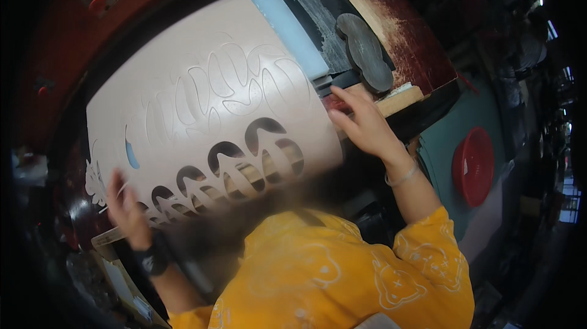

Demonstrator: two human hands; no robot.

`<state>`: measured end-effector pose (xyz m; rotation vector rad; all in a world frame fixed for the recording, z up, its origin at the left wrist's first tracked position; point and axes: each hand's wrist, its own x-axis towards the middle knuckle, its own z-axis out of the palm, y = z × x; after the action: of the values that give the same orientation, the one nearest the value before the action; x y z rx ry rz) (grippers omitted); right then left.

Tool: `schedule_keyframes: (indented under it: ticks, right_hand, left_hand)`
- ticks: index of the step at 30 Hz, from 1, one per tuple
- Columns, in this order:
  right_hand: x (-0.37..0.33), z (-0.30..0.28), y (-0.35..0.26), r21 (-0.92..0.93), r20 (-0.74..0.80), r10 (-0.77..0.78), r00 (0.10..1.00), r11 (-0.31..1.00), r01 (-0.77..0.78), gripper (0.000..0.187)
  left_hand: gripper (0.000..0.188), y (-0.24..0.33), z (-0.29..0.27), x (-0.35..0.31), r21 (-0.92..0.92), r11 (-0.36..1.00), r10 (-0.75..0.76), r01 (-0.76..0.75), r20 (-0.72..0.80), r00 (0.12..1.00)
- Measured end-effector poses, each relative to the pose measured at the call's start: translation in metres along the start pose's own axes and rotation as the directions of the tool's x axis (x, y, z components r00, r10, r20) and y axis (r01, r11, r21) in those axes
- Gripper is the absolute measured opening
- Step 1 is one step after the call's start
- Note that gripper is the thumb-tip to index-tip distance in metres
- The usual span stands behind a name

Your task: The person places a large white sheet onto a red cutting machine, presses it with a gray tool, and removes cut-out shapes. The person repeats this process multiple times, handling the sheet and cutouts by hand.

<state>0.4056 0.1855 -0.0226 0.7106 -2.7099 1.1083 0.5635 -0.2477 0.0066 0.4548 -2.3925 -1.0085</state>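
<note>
A large smooth pinkish-beige sheet [140, 72] spreads in front of me and curves down at its near edge. Its middle carries outlines of curved, sole-like pieces. Along the near edge a row of similar shapes is cut right through, with darkness and wood showing behind. My left hand [129, 213], slightly blurred, is at the sheet's near left edge with fingers apart; I cannot tell if it touches. Beside the right edge is my right hand [370, 127], thumb and forefinger spread, its forefinger by a small dark metal piece [323, 83]. Neither hand visibly grips anything.
A light blue board [287, 26] shows beneath the sheet's far right side. Past it, a grey sole-shaped block [365, 52] rests on a dark surface beside a worn red-brown board [409, 26]. A red plastic basin [474, 167] stands at right. A red machine body [67, 41] rises at far left.
</note>
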Motion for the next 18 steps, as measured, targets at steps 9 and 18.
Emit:
schedule_keyframes:
  ticks: [9, 18]
  right_hand:
    - [0.017, 0.03, 0.011, 0.709, 0.478, 0.151, 0.865, 0.516, -0.481, 0.029]
    - [0.035, 0.016, -0.005, 0.656, 0.436, 0.369, 0.821, 0.494, -0.57, 0.041]
  left_hand:
    - [0.039, 0.16, 0.221, -0.018, -0.097, 0.899, 0.413, -0.428, 0.514, 0.751]
    - [0.026, 0.135, 0.183, 0.018, -0.637, 0.71, 0.196, 0.302, 0.591, 0.783]
